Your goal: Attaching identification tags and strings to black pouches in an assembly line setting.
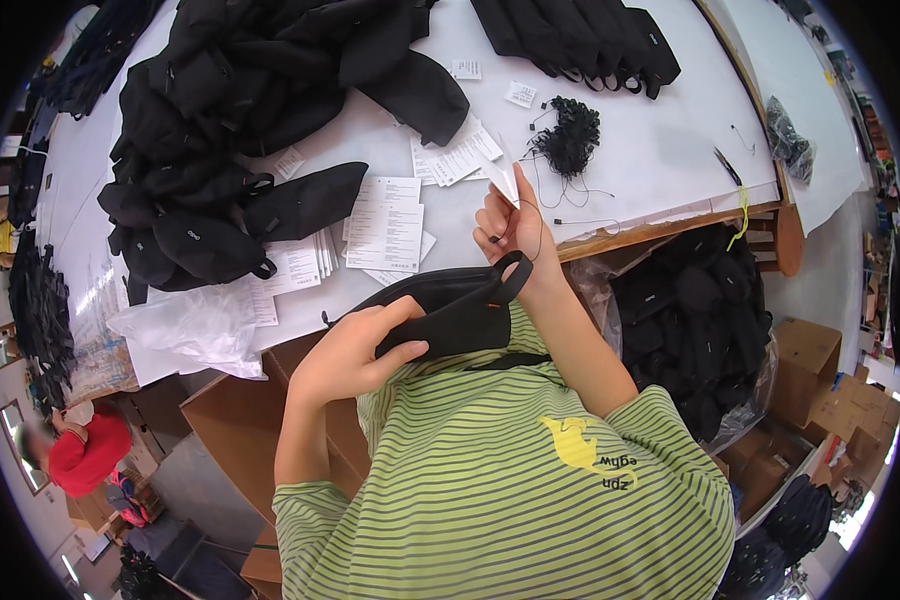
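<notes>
My left hand grips a black fabric pouch close to my body, thumb on its near face and fingers over its upper edge. A fabric loop sticks up at the pouch's right end. Just above that loop, my right hand is closed on a white paper tag, seen nearly edge-on. A thin black cord curves from the right hand's fingers. Beyond the hand lie a tangle of black cords and a fanned stack of white tags.
A big heap of black pouches covers the table's left; more pouches lie in a row at the back. Printed sheets and a clear plastic bag are nearer. Tweezers lie right, above a pouch-filled bag.
</notes>
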A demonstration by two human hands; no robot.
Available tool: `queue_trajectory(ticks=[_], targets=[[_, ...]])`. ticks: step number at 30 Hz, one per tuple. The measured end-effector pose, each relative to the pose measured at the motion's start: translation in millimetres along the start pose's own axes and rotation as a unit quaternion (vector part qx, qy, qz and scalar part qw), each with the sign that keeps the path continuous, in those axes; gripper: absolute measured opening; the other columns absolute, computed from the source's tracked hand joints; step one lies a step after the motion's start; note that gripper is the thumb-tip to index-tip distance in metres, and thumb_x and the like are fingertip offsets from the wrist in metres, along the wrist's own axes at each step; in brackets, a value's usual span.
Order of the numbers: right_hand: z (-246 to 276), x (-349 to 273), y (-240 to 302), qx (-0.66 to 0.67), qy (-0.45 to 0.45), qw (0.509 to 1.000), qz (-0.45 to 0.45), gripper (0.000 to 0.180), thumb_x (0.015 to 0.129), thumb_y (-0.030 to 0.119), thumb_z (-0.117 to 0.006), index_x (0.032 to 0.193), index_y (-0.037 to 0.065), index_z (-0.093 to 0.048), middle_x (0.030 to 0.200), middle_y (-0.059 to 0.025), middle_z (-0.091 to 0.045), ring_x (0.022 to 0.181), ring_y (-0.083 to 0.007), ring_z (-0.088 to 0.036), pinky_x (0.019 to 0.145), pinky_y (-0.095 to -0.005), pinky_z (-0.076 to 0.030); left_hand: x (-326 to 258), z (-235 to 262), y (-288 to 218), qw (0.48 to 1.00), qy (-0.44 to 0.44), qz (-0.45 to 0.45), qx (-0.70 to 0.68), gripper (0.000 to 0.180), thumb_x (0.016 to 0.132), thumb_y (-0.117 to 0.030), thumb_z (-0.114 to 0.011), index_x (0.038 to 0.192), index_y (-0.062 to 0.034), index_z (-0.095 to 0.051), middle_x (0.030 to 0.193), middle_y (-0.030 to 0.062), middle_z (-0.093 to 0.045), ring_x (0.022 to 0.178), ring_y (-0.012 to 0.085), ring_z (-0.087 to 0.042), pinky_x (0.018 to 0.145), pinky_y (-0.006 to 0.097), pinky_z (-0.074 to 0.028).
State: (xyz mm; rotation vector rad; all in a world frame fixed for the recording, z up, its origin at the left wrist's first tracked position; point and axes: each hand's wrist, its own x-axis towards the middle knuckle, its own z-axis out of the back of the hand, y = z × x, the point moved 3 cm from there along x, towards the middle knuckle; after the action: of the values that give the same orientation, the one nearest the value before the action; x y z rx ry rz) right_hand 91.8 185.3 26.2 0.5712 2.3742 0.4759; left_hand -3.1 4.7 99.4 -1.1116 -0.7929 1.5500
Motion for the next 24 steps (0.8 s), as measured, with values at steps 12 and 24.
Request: queue_trajectory(ticks=[12,24], targets=[[-9,-5,-6,-0.216,-0.062,0.974,0.027,0.048,0.093,0.042,-0.058,0.059,0.013,-0.041,0.043,0.0030,-0.034,0.035,-0.0077,-0.030,0.037,-0.0231,-0.019,3,1,-1,1.000,0.005,0.004,0.012,0.021,0.084,-0.015,-0.065,0.095,-0.0001,-0.055,0.080,0.0143,-0.060,0.072,0.0293,-0.057,0.066,0.033,-0.044],[-50,-34,44,-0.853,0.237,0.427,0.184,0.032,0.079,0.038,-0.069,0.071,0.007,-0.071,0.055,-0.0129,-0.058,0.050,-0.0296,-0.055,0.051,-0.0362,-0.043,30,2,-7,0.970,-0.152,-0.087,0.167,0.021,0.074,-0.009,-0.073,0.090,-0.0024,-0.060,0.119,0.0131,-0.053,0.114,0.0335,-0.053,0.091,0.040,-0.046]])
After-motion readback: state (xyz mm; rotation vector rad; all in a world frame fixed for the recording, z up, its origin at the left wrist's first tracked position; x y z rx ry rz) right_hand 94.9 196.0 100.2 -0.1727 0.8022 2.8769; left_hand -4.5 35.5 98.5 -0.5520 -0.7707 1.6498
